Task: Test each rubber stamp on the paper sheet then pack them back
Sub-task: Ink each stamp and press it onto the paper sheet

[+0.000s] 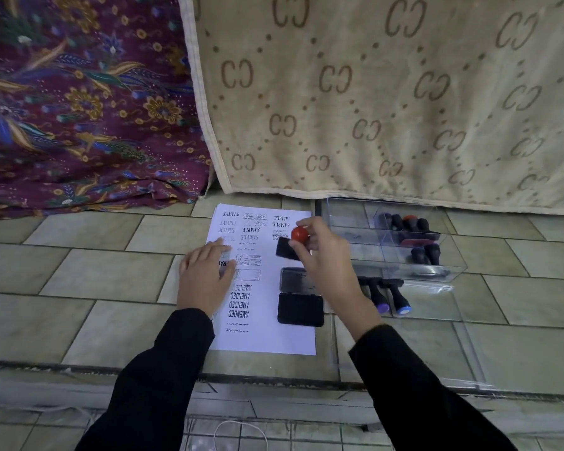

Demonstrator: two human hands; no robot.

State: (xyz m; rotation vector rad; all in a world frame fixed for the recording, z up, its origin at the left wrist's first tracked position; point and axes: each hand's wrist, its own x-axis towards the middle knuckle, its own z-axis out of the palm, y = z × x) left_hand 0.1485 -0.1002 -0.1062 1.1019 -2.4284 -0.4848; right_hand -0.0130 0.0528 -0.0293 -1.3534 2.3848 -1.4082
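A white paper sheet (267, 336) lies on the tiled floor, covered with several black stamp prints. My left hand (205, 275) lies flat on its left side. My right hand (319, 252) grips a rubber stamp (298, 235) with a red knob and a black base, held tilted just above the sheet's upper right part. An open black ink pad (301, 309) rests on the sheet's right edge, with its lid (295, 279) hinged up behind it. A clear plastic box (401, 242) to the right holds several stamps. Two stamps with purple and blue ends (393, 302) lie in front of the box.
A beige patterned blanket (388, 99) and a purple floral cloth (82, 102) hang behind the sheet. The clear box lid (437, 353) lies flat on the tiles at the right. A raised tile edge (274, 379) runs in front, and a white cable (241, 431) lies below it.
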